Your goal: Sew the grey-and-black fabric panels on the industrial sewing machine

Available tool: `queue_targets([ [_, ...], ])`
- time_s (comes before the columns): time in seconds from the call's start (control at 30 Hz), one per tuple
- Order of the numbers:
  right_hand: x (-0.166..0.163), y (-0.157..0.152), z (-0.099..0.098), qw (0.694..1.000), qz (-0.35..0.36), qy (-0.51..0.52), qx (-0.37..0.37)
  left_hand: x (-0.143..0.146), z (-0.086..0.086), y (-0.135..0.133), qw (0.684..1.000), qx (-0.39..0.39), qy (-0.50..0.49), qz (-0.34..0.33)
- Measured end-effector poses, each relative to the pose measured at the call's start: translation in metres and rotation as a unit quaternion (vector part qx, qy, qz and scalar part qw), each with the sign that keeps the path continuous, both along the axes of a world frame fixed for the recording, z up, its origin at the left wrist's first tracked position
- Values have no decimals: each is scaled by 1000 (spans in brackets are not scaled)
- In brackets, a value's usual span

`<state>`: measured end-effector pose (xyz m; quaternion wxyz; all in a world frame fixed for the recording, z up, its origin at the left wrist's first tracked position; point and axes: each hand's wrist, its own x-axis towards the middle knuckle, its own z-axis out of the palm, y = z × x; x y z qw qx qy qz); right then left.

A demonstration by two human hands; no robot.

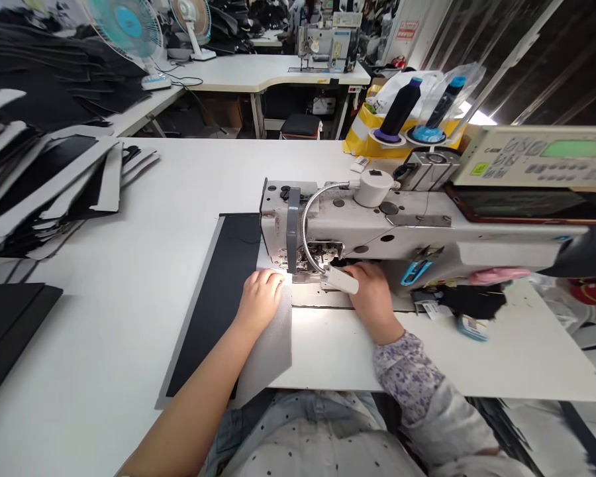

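A dark panel with a grey fabric strip [273, 351] along its right side lies on the white table, its upper part at the sewing machine head [278, 218]. My left hand [262, 298] rests on the strip just left of the needle area, fingers bent together and pressed on the fabric. Under the machine arm, right of the needle area, is my right hand [372, 298]; its fingertips are hidden behind the small white lamp [342, 279] and the arm. The needle itself cannot be made out.
Stacked dark and grey pieces [54, 185] stand at left, near a black folded piece [14, 331]. Blue-handled thread snips [420, 266] hang on the machine. Two thread cones [402, 106], a control panel [541, 156] and a phone-like dark slab [521, 204] sit behind.
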<state>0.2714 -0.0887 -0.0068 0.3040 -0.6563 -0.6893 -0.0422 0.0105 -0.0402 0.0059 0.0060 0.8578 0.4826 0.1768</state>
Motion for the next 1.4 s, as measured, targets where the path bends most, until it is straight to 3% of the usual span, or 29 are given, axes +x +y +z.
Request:
queue_targets([
  [0.1,19,3,-8,999,-46,-27,0,0,2,2,1000,-3,2,1],
  [0.27,23,5,-19,999,-31,-2,-13,1,2,6,1000,0,-2,-6],
  [0.6,20,5,-10,996,-32,86,13,5,-4,31,1000,7,29,8],
  [0.83,22,9,-13,996,-34,84,14,5,-6,50,997,-69,44,13],
  [0.97,22,8,-6,989,-59,132,29,7,-3,58,997,-70,24,2],
  [1.1,-1,0,-1,951,-40,305,-38,4,2,44,998,-56,25,-22],
  [1.2,-38,0,-9,893,35,425,-145,-4,8,18,999,-16,9,-29],
  [1.27,-65,7,-17,873,88,442,-184,-9,11,1,999,10,3,-33],
  [1.3,-77,12,-21,880,108,425,-184,-12,12,-6,999,18,2,-32],
  [1.4,-96,28,-30,939,128,292,-129,-17,13,-19,999,29,-2,-23],
])
